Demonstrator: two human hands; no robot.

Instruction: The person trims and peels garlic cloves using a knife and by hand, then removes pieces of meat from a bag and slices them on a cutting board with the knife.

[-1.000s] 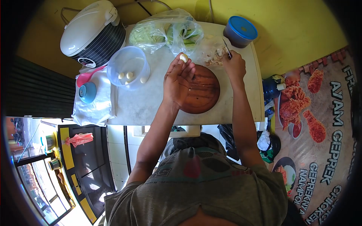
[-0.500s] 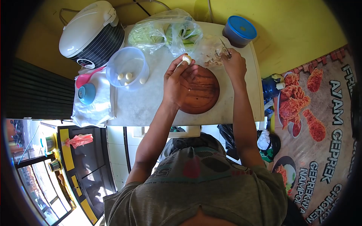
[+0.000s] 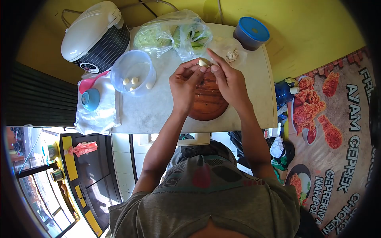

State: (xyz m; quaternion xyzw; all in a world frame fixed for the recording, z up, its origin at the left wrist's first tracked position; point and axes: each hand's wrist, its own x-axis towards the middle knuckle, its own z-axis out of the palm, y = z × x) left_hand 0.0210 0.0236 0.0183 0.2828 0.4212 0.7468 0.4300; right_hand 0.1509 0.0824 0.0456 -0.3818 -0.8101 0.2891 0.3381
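Note:
Over the round wooden cutting board (image 3: 206, 103), my left hand (image 3: 184, 85) pinches a pale peeled garlic clove (image 3: 203, 62) between thumb and fingertips. My right hand (image 3: 232, 85) meets it from the right, index finger raised and thumb beside the clove; its fingers are bent around something too small to make out, and no knife shows clearly. Several peeled cloves (image 3: 135, 80) lie in the clear plastic tub (image 3: 145, 73) on the left. Behind my right hand, a garlic bulb (image 3: 232, 55) rests on thin plastic.
At the back left stands a rice cooker (image 3: 95, 35). Bagged green vegetables (image 3: 174, 35) lie at the back middle, and a blue-lidded container (image 3: 252, 31) at the back right. A blue bowl (image 3: 91, 99) and pink spoon (image 3: 89, 83) lie at the left end.
My right hand has moved left and down from the garlic pile to the clove in my left hand. The knife it held is no longer clearly visible. My left hand has shifted slightly right.

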